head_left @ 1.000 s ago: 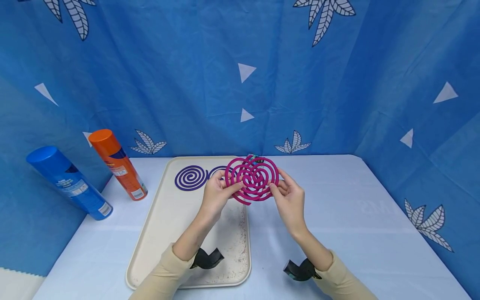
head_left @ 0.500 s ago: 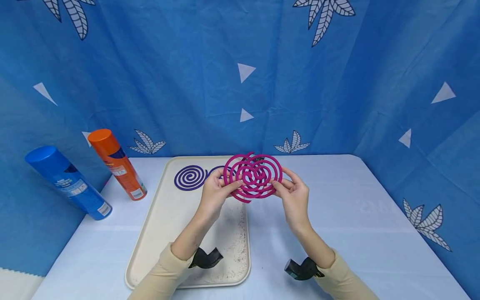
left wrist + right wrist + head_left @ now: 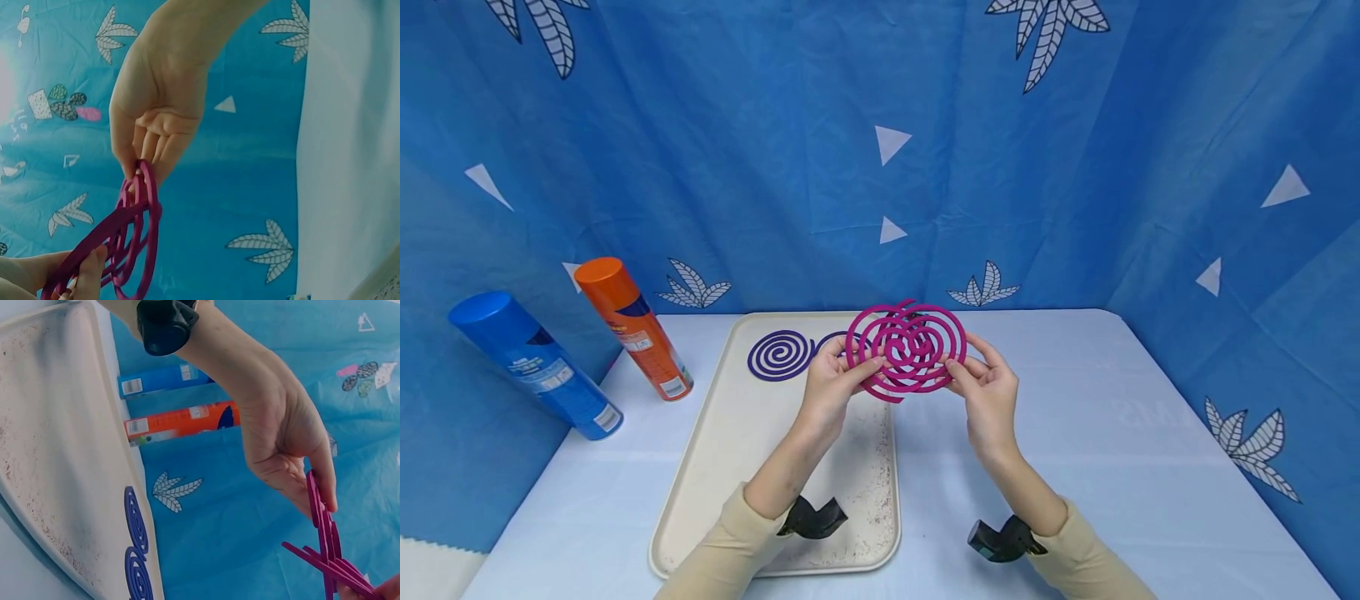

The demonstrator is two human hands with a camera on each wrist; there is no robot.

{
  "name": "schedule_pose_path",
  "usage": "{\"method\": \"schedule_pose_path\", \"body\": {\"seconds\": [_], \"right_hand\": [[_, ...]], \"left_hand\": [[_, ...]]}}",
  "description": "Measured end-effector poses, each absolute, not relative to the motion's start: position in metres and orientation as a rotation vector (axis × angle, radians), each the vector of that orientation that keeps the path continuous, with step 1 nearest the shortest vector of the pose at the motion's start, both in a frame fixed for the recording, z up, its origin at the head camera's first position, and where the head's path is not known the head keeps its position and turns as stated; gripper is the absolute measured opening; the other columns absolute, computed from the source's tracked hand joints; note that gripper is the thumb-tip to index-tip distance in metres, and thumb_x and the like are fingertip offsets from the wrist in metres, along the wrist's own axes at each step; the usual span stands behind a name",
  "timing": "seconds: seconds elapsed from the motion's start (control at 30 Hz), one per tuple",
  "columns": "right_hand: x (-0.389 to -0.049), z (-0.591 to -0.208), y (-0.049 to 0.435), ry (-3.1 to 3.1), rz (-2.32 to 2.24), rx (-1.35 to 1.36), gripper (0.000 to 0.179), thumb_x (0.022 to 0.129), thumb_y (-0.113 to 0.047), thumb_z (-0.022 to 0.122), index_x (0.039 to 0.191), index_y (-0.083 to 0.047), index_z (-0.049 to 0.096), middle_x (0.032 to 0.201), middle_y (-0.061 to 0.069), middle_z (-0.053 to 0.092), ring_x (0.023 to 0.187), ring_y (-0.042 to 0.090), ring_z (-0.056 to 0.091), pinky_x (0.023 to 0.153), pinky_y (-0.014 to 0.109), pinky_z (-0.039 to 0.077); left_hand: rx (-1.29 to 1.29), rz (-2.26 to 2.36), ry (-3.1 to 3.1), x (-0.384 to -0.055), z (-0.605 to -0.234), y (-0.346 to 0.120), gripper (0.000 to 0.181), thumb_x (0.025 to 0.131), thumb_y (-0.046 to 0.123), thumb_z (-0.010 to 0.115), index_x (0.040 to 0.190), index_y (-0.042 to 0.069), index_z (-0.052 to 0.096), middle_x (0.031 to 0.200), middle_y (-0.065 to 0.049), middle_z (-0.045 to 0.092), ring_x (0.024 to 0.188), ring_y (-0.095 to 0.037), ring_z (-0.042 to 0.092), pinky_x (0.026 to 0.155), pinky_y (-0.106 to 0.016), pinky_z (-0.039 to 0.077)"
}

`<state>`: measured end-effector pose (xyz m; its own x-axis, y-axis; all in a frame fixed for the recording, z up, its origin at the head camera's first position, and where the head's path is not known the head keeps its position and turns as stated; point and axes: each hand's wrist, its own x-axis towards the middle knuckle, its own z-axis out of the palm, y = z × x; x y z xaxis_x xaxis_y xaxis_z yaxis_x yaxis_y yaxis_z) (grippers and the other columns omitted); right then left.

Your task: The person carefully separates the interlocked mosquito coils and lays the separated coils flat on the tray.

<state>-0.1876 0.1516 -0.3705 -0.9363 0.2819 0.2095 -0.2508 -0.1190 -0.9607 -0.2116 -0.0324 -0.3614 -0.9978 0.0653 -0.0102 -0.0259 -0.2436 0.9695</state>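
Note:
Two magenta mosquito coils [image 3: 906,360], overlapping and apparently interlocked, are held up above the far right part of the tray in the head view. My left hand [image 3: 827,383] pinches their left side, thumb in front and fingers behind. On the right side, my right hand [image 3: 988,396] pinches the outer ring between thumb and fingers. Seen from the left wrist, the coils [image 3: 139,209] cross each other at an angle; from the right wrist, their strands [image 3: 326,544] show edge-on. Two purple mosquito coils [image 3: 780,356] lie side by side at the tray's back, the right one partly covered by my left hand.
A cream tray [image 3: 737,467] with rusty specks lies under my left arm. Left of it stand a blue spray can [image 3: 542,367] and an orange spray can [image 3: 636,329]. Behind the magenta coils, something small and dark is mostly hidden. Blue patterned cloth [image 3: 1000,167] surrounds the white table.
My right hand has shifted slightly right and the two magenta coils have spread a little apart and risen slightly. The left hand stays almost in place, its grip unchanged.

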Motion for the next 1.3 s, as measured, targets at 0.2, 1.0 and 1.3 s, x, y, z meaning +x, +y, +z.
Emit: {"method": "schedule_pose_path", "body": {"seconds": [0.2,1.0,1.3], "right_hand": [[-0.1855,-0.3730,0.1510,-1.955,2.022,0.063,0.051,0.089,-0.006,0.065,0.136,-0.003,0.046,0.113,0.022,0.067,0.088,0.008,0.072,0.074,0.027,0.059],[-0.1880,-0.3657,0.1582,-2.025,2.120,-0.079,0.052,0.091,-0.007,0.062,0.140,-0.006,0.044,0.121,0.020,0.065,0.091,0.012,0.072,0.072,0.028,0.060],[-0.1896,-0.3661,0.1576,-1.974,2.146,-0.099,0.052,0.091,-0.005,0.061,0.140,-0.005,0.044,0.121,0.023,0.064,0.088,0.007,0.072,0.078,0.032,0.059]], "left_hand": [[0.104,2.423,1.945,-0.2118,-0.3637,-0.0322,0.029,0.087,0.004,0.066,0.112,0.002,0.051,0.100,-0.015,0.073,0.087,-0.015,0.073,0.082,-0.029,0.058],[0.083,2.339,1.924,-0.2161,-0.3594,-0.0379,0.036,0.087,0.006,0.067,0.117,-0.002,0.049,0.103,-0.016,0.072,0.083,-0.012,0.073,0.082,-0.027,0.058],[0.095,2.349,1.910,-0.2170,-0.3607,-0.0381,0.035,0.087,0.006,0.066,0.117,-0.001,0.049,0.100,-0.013,0.073,0.083,-0.012,0.073,0.082,-0.027,0.058]]}}
